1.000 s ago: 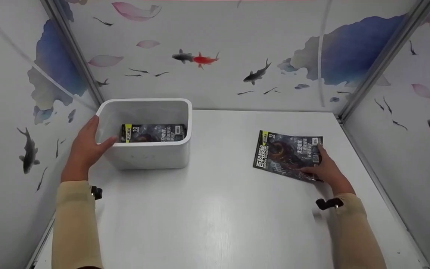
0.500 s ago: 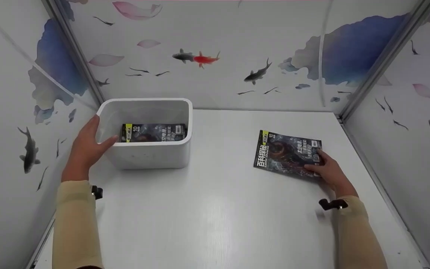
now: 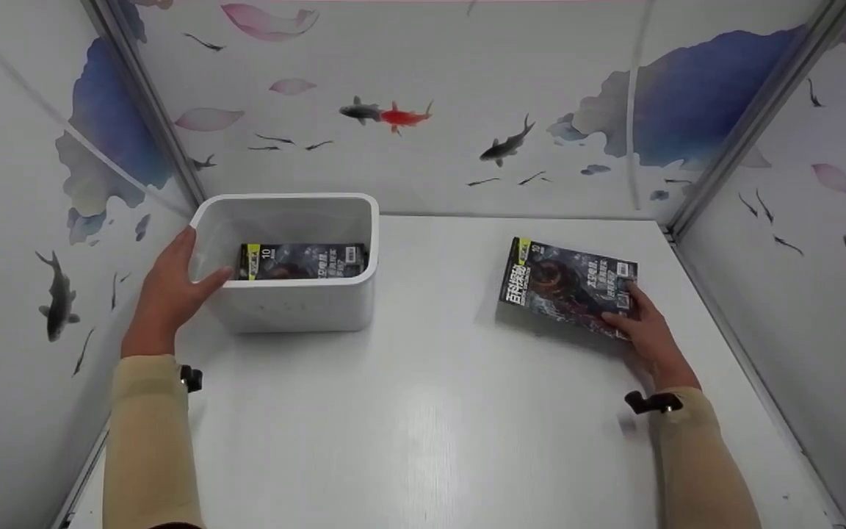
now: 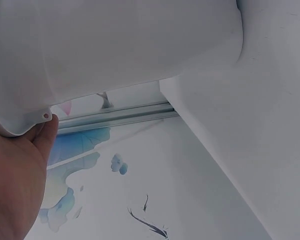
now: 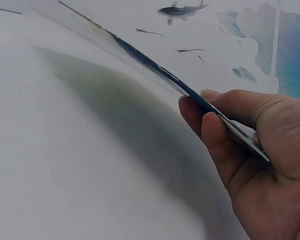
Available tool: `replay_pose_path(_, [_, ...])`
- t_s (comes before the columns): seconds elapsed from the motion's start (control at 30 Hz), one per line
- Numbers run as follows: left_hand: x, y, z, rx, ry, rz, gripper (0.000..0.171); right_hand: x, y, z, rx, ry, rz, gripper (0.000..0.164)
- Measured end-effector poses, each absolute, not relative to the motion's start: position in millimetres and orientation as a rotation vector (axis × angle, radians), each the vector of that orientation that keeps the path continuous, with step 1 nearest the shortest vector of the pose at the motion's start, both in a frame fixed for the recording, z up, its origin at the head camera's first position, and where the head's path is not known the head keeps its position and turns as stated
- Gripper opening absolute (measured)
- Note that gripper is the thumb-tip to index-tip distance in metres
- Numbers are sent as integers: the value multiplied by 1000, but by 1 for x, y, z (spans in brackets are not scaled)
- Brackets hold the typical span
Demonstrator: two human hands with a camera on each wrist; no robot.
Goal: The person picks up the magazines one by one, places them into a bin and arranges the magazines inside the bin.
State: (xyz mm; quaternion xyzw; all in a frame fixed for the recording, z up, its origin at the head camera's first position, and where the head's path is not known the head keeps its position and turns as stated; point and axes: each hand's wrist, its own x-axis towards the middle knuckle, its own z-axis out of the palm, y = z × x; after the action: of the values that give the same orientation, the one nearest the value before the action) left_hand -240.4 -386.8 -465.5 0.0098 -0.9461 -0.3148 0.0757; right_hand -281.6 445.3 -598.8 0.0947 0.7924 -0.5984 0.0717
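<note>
My right hand [image 3: 654, 334] pinches a dark magazine [image 3: 566, 283] by its right edge, thumb on the cover and fingers beneath. In the right wrist view the magazine [image 5: 150, 62] slants edge-on above its shadow on the white table, raised off the surface. My left hand [image 3: 173, 290] grips the rim of a white plastic bin [image 3: 298, 305] at its left side; in the left wrist view the fingers [image 4: 47, 135] curl up by the rim's corner. Inside the bin lies another magazine [image 3: 302, 261] with a matching cover, its lower part hidden by the front wall.
White panels printed with fish and petals enclose the white table [image 3: 423, 411] at the back and both sides. Metal corner posts [image 3: 757, 121] stand at the back corners. The bin stands at the back left, close to the left panel.
The right hand has taken hold of the magazine's right edge and raised it off the table, its left end tilting upward. The left hand and the bin stay in place.
</note>
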Motion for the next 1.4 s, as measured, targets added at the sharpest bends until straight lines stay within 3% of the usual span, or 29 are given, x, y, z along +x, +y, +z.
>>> replay_pose_path(0.3, [-245,-387,-463,32,-2832,-935,112,-291,421,-575,330,1978,-2255,116])
replay_pose_path(1.4, [-242,-388,-467,54,-2839,-942,115,-314,300,-483,89,2024,-2246,105])
